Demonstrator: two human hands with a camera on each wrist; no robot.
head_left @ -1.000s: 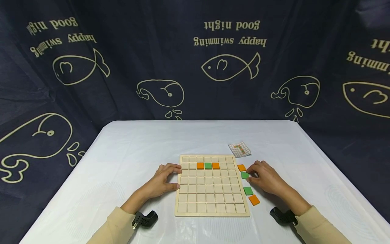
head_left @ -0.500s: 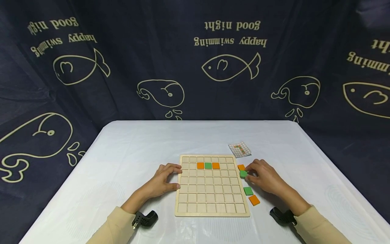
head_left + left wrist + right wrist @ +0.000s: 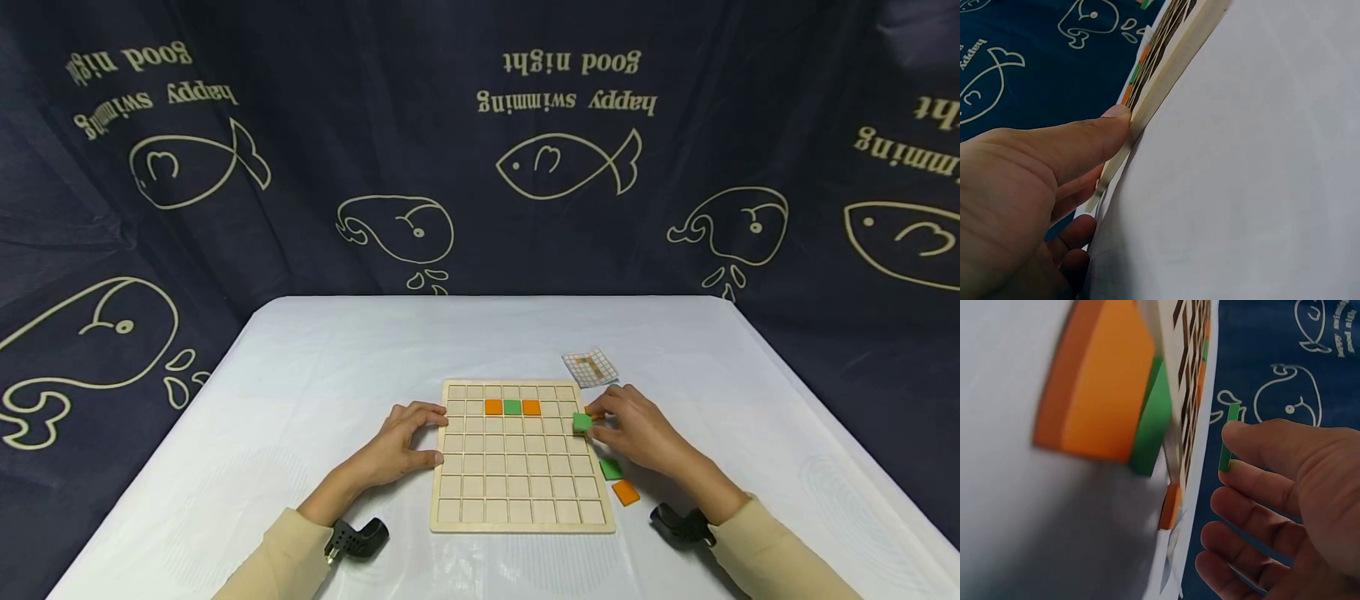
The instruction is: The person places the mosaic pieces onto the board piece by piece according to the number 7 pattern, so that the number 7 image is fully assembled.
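Observation:
My right hand (image 3: pixel 637 427) pinches a green square tile (image 3: pixel 582 423) between thumb and forefinger, over the right edge of the wooden grid board (image 3: pixel 522 528). The right wrist view shows this green tile (image 3: pixel 1230 437) edge-on and raised, with the other fingers loosely bent below it. My left hand (image 3: pixel 397 446) rests against the board's left edge, fingertips and thumb spread along it. In the left wrist view, the thumb lies at the rim of the board (image 3: pixel 1169 81). Orange, green and orange tiles sit side by side in the second row, the green tile (image 3: pixel 512 407) in the middle.
Right of the board lie a loose green tile (image 3: pixel 611 470) and an orange tile (image 3: pixel 626 492). Another orange tile (image 3: pixel 1170 506) is mostly hidden by my right hand in the head view. A printed pattern card (image 3: pixel 590 367) lies beyond the board's far right corner.
My right hand has picked up the green tile from the table beside the board and carried it left over the board's edge. The left hand and board have stayed still.

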